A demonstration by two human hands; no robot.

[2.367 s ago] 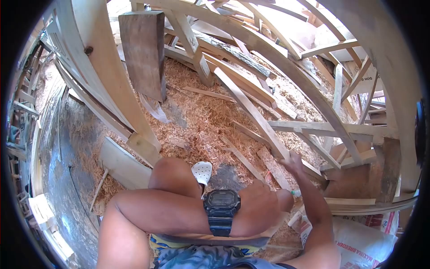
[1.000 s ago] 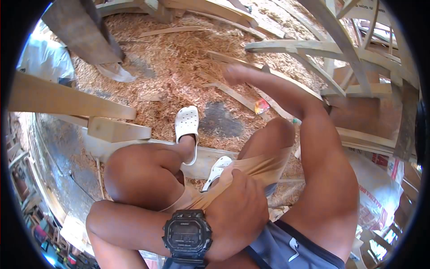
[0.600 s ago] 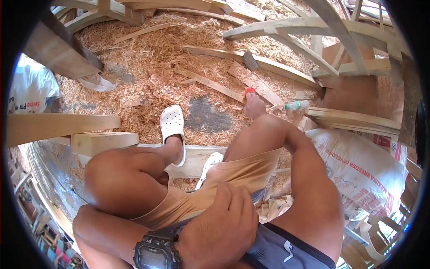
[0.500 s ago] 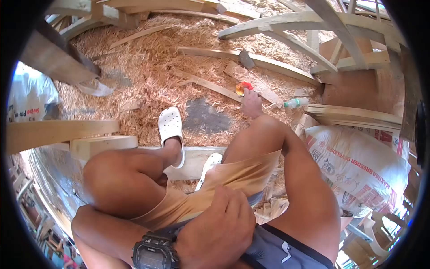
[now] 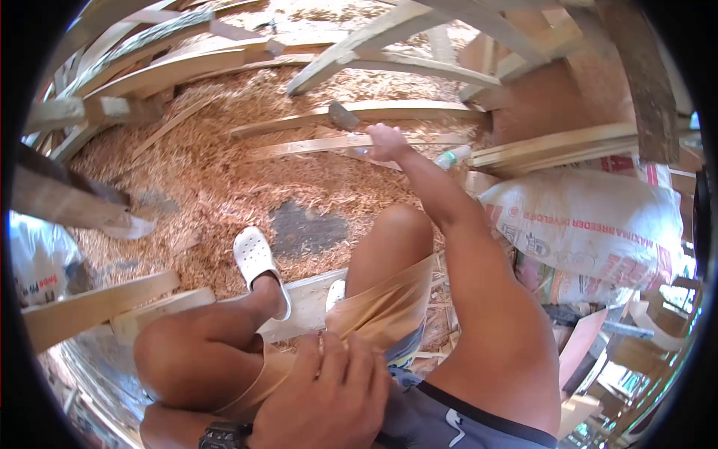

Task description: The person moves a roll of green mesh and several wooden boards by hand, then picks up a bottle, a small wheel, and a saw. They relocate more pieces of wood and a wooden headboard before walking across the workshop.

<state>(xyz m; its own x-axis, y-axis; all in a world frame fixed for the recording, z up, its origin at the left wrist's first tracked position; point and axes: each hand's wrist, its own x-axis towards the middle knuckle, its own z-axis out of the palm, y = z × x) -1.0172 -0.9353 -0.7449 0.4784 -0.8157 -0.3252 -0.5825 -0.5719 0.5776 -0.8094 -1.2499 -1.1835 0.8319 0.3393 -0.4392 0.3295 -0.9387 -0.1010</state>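
Observation:
My right hand (image 5: 387, 142) reaches forward at the end of my stretched arm, its fingers curled, over a long pale wood strip (image 5: 307, 146) lying on the shavings. What those fingers hold, if anything, is too small to make out. A clear plastic bottle with a green label (image 5: 451, 157) lies just right of that hand. Close to the camera, my left hand (image 5: 325, 396) rests over my lap, fingers stretched loosely and slightly apart, with nothing visible in it. A black wristwatch (image 5: 224, 435) is on the left wrist.
Wood shavings (image 5: 187, 172) cover the ground around a dark patch (image 5: 307, 228). A dark grey block (image 5: 343, 116) sits on a plank (image 5: 419, 111). Curved timber framing (image 5: 419, 67) stands ahead. Printed white sacks (image 5: 591, 221) lie right; wooden beams (image 5: 112, 299) project at left.
My right hand has reached farther forward. The red and yellow item beside it no longer shows. My left hand's fingers have loosened, and the view has tilted and shifted.

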